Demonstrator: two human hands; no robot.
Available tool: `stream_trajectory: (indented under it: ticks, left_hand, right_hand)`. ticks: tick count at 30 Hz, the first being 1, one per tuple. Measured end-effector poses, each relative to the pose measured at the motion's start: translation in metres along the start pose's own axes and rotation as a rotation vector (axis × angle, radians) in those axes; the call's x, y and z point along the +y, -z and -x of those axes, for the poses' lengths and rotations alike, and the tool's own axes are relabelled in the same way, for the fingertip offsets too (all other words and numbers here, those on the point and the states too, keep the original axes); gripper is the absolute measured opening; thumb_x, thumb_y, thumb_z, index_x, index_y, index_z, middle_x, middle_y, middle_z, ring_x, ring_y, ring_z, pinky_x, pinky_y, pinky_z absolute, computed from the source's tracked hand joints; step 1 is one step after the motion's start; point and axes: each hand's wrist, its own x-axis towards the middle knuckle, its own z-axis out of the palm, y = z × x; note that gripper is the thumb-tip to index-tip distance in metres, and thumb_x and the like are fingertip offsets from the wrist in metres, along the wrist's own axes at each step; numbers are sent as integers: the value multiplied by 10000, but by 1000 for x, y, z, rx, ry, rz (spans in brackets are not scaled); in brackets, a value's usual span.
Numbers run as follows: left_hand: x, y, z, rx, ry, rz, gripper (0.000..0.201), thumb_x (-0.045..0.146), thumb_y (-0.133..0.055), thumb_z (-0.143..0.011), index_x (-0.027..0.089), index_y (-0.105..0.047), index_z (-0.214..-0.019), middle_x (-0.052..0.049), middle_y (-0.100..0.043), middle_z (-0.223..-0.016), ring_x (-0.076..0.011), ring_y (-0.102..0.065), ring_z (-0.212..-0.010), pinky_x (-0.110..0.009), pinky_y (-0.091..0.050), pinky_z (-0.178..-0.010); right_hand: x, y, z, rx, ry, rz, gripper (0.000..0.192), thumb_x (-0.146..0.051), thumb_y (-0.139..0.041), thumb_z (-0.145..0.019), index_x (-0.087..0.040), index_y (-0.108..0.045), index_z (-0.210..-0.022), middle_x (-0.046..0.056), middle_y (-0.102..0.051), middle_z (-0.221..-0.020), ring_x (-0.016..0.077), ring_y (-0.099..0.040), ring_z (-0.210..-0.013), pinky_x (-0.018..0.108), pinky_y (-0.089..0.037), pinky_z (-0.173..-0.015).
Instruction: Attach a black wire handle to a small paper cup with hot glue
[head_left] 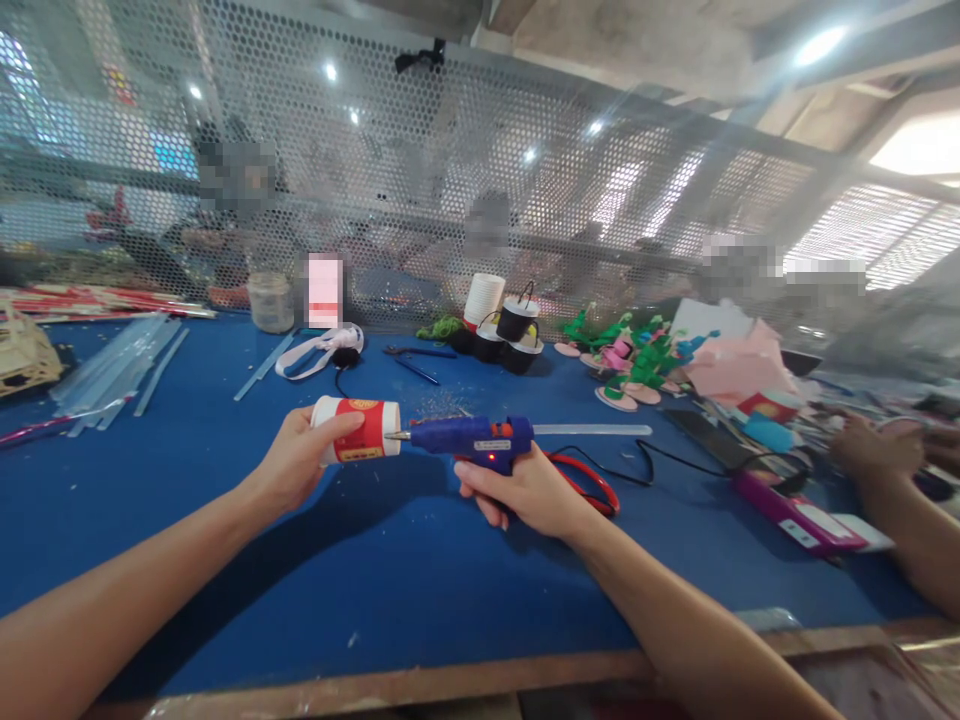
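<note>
My left hand (291, 462) is wrapped round a red and white paper cup (361, 432), which lies on its side in the air with its open end to the right. My right hand (517, 492) grips a blue hot glue gun (469, 436) whose small red light glows. The metal nozzle points left and meets or nearly meets the cup's rim. A clear glue stick (592, 430) sticks out of the gun's back. Below and right of the gun lies a red loop of cable or handle (600, 490), partly hidden by my wrist.
Pliers (420, 352), stacked white cups (484, 297) and black cups (517, 318) stand behind. Glue sticks (120, 365) lie left, green craft plants (645, 350) right. A purple power strip (795, 512) sits near another person's hand (877, 450). A perforated metal screen (420, 170) backs the blue table (390, 610).
</note>
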Motion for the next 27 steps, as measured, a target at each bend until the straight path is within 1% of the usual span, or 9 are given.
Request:
stream_trajectory:
  ticks: [3, 7, 11, 14, 18, 21, 23, 25, 27]
  left_hand:
    - [0, 0, 1, 7, 2, -5, 276, 217, -684, -522, 84, -655, -761, -68, -682, -669, -161, -609, -570, -226, -464, -511]
    - [-1, 1, 2, 4, -8, -42, 159, 213, -694, -517, 120, -651, -638, -9, -650, -540, -107, -566, -477, -197, -446, -486]
    - [-5, 4, 3, -62, -29, -102, 137, 238, -697, -516, 135, -644, -588, 10, -637, -525, -93, -543, -474, -197, -441, -506]
    - [-6, 5, 3, -98, -50, -190, 164, 276, -687, -527, 126, -647, -580, 1, -633, -532, -96, -528, -479, -209, -435, -515]
    - [-4, 6, 3, -187, -71, -371, 202, 319, -637, -590, 121, -653, -631, -4, -630, -573, -103, -514, -519, -218, -419, -536]
    - [-1, 7, 1, -262, -74, -563, 224, 340, -610, -614, 119, -640, -626, 17, -589, -525, -97, -481, -501, -209, -384, -505]
    - [0, 8, -2, -304, -63, -656, 229, 346, -604, -617, 119, -631, -627, 21, -581, -527, -104, -483, -513, -213, -378, -511]
    - [0, 8, -6, -359, -48, -671, 227, 340, -605, -618, 124, -624, -684, 11, -611, -611, -120, -513, -576, -225, -397, -563]
    - [0, 8, -12, -408, -34, -633, 253, 330, -614, -615, 137, -601, -777, 5, -627, -711, -132, -535, -649, -239, -413, -621]
  right_hand:
    - [1, 2, -1, -15, 4, -10, 292, -387, -507, -715, -131, -521, -576, -52, -450, -338, 43, -392, -289, 164, -354, -328]
    - [3, 5, -3, -20, 11, -114, 296, -374, -499, -729, -126, -531, -569, -51, -443, -320, 41, -377, -277, 161, -320, -316]
    - [5, 6, -7, -25, -19, -249, 292, -355, -506, -725, -120, -536, -553, -51, -435, -300, 38, -347, -257, 164, -285, -304]
    - [6, 7, -11, -17, -63, -292, 297, -349, -510, -722, -111, -549, -549, -47, -431, -291, 35, -336, -251, 165, -263, -304]
    - [8, 12, -15, -6, -102, -309, 271, -343, -516, -717, -97, -601, -638, -47, -443, -317, 30, -343, -272, 164, -260, -318]
    - [11, 22, -21, 94, -118, -331, 223, -317, -583, -662, -101, -613, -708, -25, -528, -441, 39, -430, -370, 164, -328, -380]
    - [13, 32, -27, 218, -131, -332, 210, -302, -638, -601, -105, -594, -657, -8, -565, -530, 46, -468, -435, 168, -358, -420]
    - [16, 43, -36, 330, -150, -295, 220, -316, -647, -585, -113, -563, -593, -16, -548, -511, 41, -447, -416, 168, -336, -403]
    - [18, 54, -45, 405, -163, -218, 210, -318, -629, -608, -120, -559, -600, -23, -535, -491, 42, -441, -404, 164, -317, -385]
